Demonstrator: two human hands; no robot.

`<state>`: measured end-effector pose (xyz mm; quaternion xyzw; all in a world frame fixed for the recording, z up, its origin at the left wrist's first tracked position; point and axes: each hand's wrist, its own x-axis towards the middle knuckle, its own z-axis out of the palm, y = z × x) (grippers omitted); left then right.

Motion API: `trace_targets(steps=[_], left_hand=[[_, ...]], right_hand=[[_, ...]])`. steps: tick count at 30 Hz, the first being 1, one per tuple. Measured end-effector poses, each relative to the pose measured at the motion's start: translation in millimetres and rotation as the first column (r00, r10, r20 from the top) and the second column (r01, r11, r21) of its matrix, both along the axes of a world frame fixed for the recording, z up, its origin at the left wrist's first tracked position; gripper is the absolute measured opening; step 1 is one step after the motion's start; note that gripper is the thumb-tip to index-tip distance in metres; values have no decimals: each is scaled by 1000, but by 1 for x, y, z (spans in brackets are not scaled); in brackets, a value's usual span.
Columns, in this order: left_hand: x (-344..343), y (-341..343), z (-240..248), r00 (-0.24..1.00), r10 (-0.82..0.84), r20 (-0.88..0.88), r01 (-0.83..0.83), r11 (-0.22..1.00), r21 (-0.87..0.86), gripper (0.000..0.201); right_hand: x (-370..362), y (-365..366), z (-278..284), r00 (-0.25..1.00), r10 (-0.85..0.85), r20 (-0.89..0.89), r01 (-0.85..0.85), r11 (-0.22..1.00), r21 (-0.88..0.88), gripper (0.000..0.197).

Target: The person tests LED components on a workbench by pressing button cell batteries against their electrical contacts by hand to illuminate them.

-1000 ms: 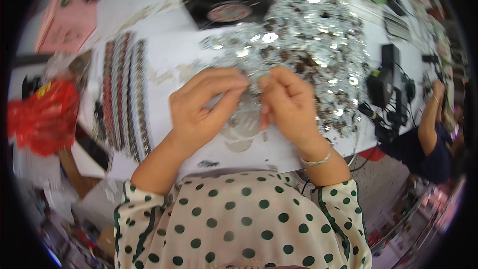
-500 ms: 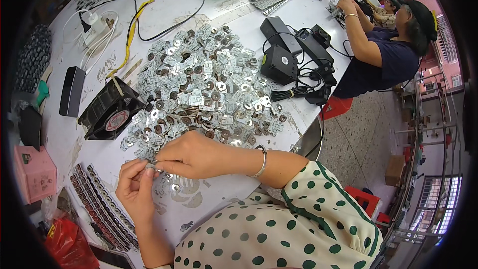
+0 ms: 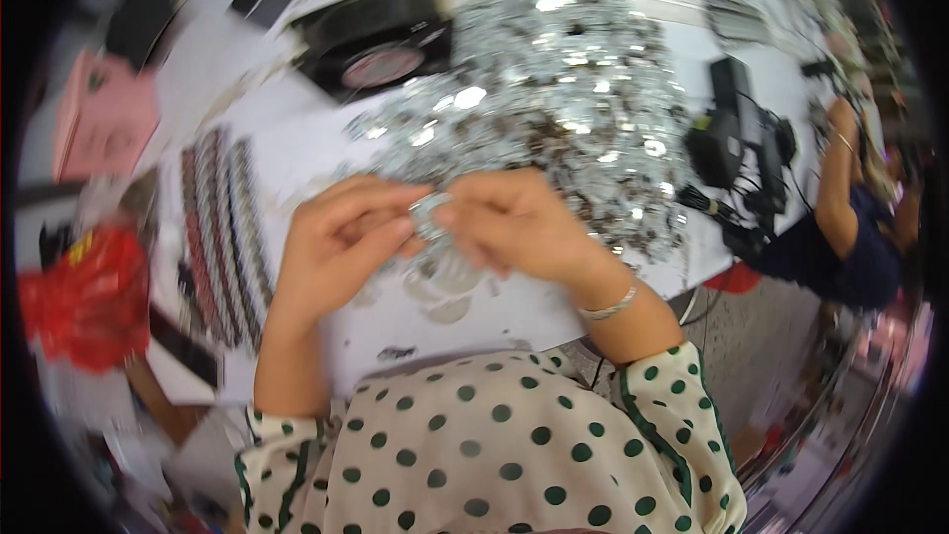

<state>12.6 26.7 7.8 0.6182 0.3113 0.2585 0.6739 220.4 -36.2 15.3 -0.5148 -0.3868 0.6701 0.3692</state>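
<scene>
A small silvery metal piece [image 3: 430, 217] is pinched between my two hands over the near part of the white table. My left hand [image 3: 348, 232] grips its left side with thumb and forefinger. From the other side, the fingertips of my right hand [image 3: 514, 222] close on the same piece. Just beyond them spreads a large heap of similar metal pieces [image 3: 554, 89], some with brown round parts. Motion blur hides the finer detail of the held piece.
Left of the heap stands a black fan [image 3: 371, 40]. Rows of strung parts [image 3: 222, 237] lie to my left, near a pink box [image 3: 107, 119] and a red plastic bag [image 3: 89, 292]. Black power adapters [image 3: 736, 138] sit at the right; a co-worker [image 3: 840, 227] is beyond them.
The whole view has swung, so the table's things appear shifted. My right hand has drawn back to the right from over the left, and the metal piece now shows between both hands.
</scene>
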Motion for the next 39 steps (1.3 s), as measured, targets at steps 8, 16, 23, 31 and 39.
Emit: trace_targets(steps=[8, 16, 23, 31, 39], left_hand=[[-8, -7, -8, 992, 67, 107, -56, 993, -101, 23], [-1, -19, -10, 979, 196, 56, -204, 928, 312, 29], [12, -21, -2, 956, 291, 37, -203, 564, 801, 22], [-51, -7, 11, 656, 615, -437, 123, 484, 867, 29], [-103, 15, -7, 241, 706, -666, 146, 652, 744, 46]], right_hand=[[-12, 2, -10, 973, -15, -229, -4, 996, -84, 23], [-14, -1, -9, 944, -184, -274, 168, 983, -80, 23], [-13, -11, 3, 960, -280, -25, 279, 942, 188, 16], [31, -8, 9, 315, -687, 655, 27, 696, 717, 20], [6, -13, 12, 562, -606, 563, 43, 701, 712, 20]])
